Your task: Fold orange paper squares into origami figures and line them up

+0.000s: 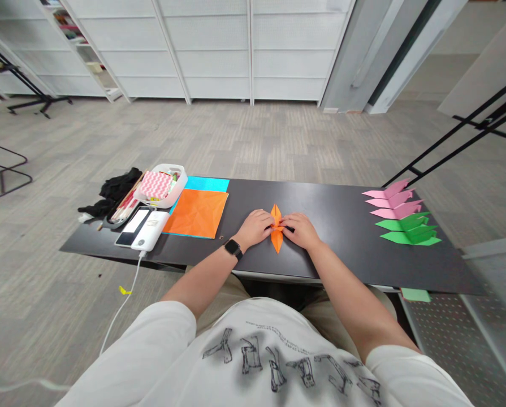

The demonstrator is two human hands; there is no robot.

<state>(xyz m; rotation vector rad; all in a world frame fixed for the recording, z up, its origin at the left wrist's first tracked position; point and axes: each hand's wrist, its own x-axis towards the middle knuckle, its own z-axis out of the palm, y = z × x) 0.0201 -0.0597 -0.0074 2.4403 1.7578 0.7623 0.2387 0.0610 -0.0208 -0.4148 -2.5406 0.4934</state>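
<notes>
Seen from above, on a long dark tabletop [341,254], right in front of a white-shirted person: a small folded orange paper shape [277,236], pointed at both ends, one point toward the body and the other away; pinched at its narrow middle between two bare hands; left hand [256,227], with a dark watch [232,247] at the wrist, closing in on the middle from the left; right hand [301,229] doing the same from the right, fingers bent inward; both grasping the paper, neither clenched nor let go, though impossible to tell just how the thumbs press underneath. Probably very light, next to no weight on the fingers; thin and crisp, likely stiffer along the folds and at the layered middle, softer and more bendable toward the two tips; not very slippery to dry skin, but easy to crumple or tear under a hard pull; best taken hold of at the thick centre, with light fingertip pressure from both sides, sparing the fine points. Farther left, well apart from the hands: flat orange paper [197,212], partly covering blue paper [208,184]; at the right end, in a row: folded pink paper shapes [390,202], then green paper shapes [409,229], wings spread.
</notes>
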